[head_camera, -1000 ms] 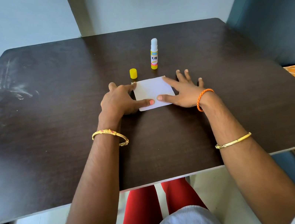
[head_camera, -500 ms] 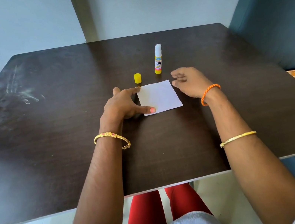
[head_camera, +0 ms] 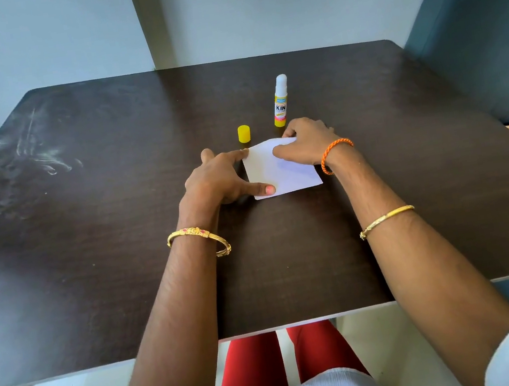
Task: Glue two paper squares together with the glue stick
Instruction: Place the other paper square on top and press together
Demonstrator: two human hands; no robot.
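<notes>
Since half a second ago your right hand (head_camera: 302, 144) has returned to pinch the far corner of the white paper squares (head_camera: 280, 171), lifting it, while your left hand (head_camera: 223, 177) pins the near-left corner flat; likely checking the bond. Uncapped yellow-and-white glue stick (head_camera: 281, 100) and its yellow cap (head_camera: 244, 134) stand behind on the dark wooden table (head_camera: 121, 249), beside pale walls.

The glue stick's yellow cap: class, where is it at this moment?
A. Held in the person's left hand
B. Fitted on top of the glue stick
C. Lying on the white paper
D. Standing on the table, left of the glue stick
D: the yellow cap stands by itself on the dark table, left of the upright, uncapped glue stick and just beyond the white paper.
</notes>
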